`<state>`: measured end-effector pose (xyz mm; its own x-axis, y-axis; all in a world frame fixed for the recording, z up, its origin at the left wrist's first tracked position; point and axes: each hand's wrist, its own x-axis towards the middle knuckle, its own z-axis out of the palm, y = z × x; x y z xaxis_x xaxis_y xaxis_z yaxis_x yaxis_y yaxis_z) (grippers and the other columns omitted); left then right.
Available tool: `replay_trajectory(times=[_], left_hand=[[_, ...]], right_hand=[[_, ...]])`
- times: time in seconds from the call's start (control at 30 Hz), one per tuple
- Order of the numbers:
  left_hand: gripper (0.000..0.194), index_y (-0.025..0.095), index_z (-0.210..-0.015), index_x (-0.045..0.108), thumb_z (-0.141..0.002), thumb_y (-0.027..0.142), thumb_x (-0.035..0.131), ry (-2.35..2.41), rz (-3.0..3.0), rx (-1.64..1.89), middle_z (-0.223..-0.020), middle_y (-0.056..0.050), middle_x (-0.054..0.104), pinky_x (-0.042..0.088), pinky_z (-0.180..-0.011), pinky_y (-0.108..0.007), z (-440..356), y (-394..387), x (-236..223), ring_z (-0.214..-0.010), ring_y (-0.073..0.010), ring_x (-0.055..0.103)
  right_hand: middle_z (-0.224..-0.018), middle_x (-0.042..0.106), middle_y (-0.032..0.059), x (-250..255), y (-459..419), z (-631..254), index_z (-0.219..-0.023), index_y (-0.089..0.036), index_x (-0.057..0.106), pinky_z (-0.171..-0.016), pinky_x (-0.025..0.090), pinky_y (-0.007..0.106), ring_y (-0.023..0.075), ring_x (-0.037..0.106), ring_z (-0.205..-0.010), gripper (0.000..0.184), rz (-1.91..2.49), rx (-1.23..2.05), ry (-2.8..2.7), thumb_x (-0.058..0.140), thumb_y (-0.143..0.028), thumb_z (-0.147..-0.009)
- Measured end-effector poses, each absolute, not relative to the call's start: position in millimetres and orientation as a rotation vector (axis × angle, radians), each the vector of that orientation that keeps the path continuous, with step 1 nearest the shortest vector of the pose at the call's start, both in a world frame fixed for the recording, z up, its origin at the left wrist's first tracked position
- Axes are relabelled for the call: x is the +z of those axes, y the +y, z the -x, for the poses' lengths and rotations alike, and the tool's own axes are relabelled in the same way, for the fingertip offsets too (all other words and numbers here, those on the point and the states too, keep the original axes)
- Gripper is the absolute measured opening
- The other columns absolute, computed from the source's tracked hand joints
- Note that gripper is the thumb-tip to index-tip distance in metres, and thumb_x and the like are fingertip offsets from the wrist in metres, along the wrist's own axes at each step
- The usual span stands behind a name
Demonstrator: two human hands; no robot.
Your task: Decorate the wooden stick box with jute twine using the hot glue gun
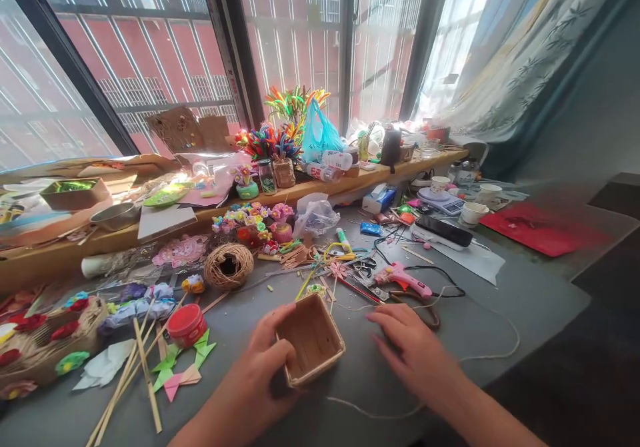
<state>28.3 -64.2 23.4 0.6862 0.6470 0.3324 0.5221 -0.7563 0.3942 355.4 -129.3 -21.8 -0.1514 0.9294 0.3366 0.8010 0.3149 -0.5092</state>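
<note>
My left hand (267,367) is closed on the left wall of a small square cardboard box (315,337), thumb over the rim. The box is tilted with its open top toward me, and its inside is bare brown. My right hand (413,344) is just right of the box, apart from it, fingers stretched out and holding nothing I can see. A thin loose string (493,356) curves across the table around my right hand, and part of it is hidden under the forearm. Beyond that hand lies a pink hot glue gun (404,278) with a dark cord.
A ball of twine (217,277), a red round tub (187,324), folded paper stars (170,370) and wooden sticks (145,360) lie to the left. Scissors (367,267) and craft scraps crowd the middle. A phone (444,231) and paper cups (473,214) stand at right.
</note>
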Motion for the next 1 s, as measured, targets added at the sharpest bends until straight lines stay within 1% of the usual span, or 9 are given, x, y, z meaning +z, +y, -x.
replay_trajectory(times=[0.1,0.17,0.23,0.27,0.33,0.5,0.7,0.83,1.0], left_hand=[[0.023,0.025,-0.085,0.058,-0.080,0.013,0.077,0.973,-2.612,0.696,-0.164,-0.010,0.048,0.053,-0.116,-0.046,-10,-72,40,-0.152,-0.0339,0.049],[0.023,0.025,-0.084,0.058,-0.080,0.020,0.080,1.045,-2.577,0.712,-0.163,-0.010,0.051,0.055,-0.113,-0.043,4,-80,47,-0.150,-0.0329,0.052],[0.024,0.026,-0.083,0.059,-0.079,0.023,0.082,1.118,-2.568,0.705,-0.163,-0.010,0.052,0.056,-0.112,-0.041,17,-88,49,-0.148,-0.0324,0.054],[0.024,0.026,-0.083,0.059,-0.079,0.023,0.083,1.143,-2.579,0.694,-0.163,-0.009,0.052,0.056,-0.112,-0.041,22,-92,49,-0.147,-0.0322,0.055],[0.022,0.026,-0.083,0.061,-0.080,0.023,0.082,1.155,-2.628,0.689,-0.161,-0.009,0.055,0.055,-0.113,-0.042,32,-98,48,-0.146,-0.0323,0.056],[0.016,0.026,-0.082,0.063,-0.084,0.025,0.078,1.196,-2.683,0.721,-0.160,-0.010,0.056,0.058,-0.109,-0.038,49,-102,48,-0.142,-0.0306,0.061],[0.015,0.026,-0.080,0.063,-0.083,0.027,0.078,1.318,-2.755,0.783,-0.164,-0.010,0.051,0.060,-0.106,-0.040,73,-89,44,-0.141,-0.0323,0.061],[0.019,0.025,-0.077,0.060,-0.083,0.030,0.077,1.373,-2.760,0.861,-0.161,-0.009,0.054,0.064,-0.100,-0.040,82,-84,37,-0.136,-0.0329,0.064],[0.015,0.026,-0.083,0.063,-0.082,0.029,0.078,1.337,-2.733,0.851,-0.164,-0.009,0.050,0.064,-0.099,-0.040,76,-87,35,-0.133,-0.0335,0.066]], right_hand=[[-0.142,0.066,0.0182,-10,-88,-343,-0.147,-0.021,0.059,-0.110,0.053,0.056,0.0357,0.064,-0.129,0.051,1.561,0.307,-2.020,0.060,-0.011,-0.098],[-0.135,0.070,0.0161,-2,-57,-328,-0.150,-0.022,0.058,-0.108,0.055,0.052,0.0333,0.067,-0.123,0.056,1.542,0.373,-2.052,0.066,-0.010,-0.096],[-0.124,0.074,0.0118,8,-24,-316,-0.139,-0.022,0.066,-0.103,0.058,0.050,0.0302,0.071,-0.114,0.042,1.549,0.468,-2.061,0.071,-0.016,-0.098],[-0.126,0.074,0.0105,13,-6,-312,-0.132,-0.021,0.069,-0.099,0.060,0.049,0.0280,0.072,-0.111,0.031,1.563,0.522,-2.045,0.072,-0.023,-0.101],[-0.136,0.069,0.0099,26,29,-309,-0.132,-0.021,0.068,-0.096,0.062,0.047,0.0258,0.072,-0.112,0.031,1.594,0.630,-1.965,0.069,-0.035,-0.105],[-0.137,0.069,0.0097,56,98,-311,-0.133,-0.021,0.068,-0.094,0.063,0.047,0.0263,0.072,-0.112,0.031,1.639,0.874,-1.624,0.069,-0.036,-0.106],[-0.136,0.069,0.0093,88,114,-324,-0.133,-0.020,0.067,-0.095,0.062,0.048,0.0281,0.072,-0.113,0.034,1.473,0.985,-1.295,0.070,-0.037,-0.104],[-0.137,0.068,0.0102,104,107,-348,-0.135,-0.020,0.066,-0.094,0.063,0.048,0.0273,0.072,-0.113,0.035,1.302,1.077,-1.079,0.070,-0.036,-0.105],[-0.137,0.068,0.0106,89,101,-363,-0.136,-0.020,0.065,-0.094,0.063,0.049,0.0273,0.071,-0.113,0.036,1.216,1.275,-0.817,0.070,-0.036,-0.104]])
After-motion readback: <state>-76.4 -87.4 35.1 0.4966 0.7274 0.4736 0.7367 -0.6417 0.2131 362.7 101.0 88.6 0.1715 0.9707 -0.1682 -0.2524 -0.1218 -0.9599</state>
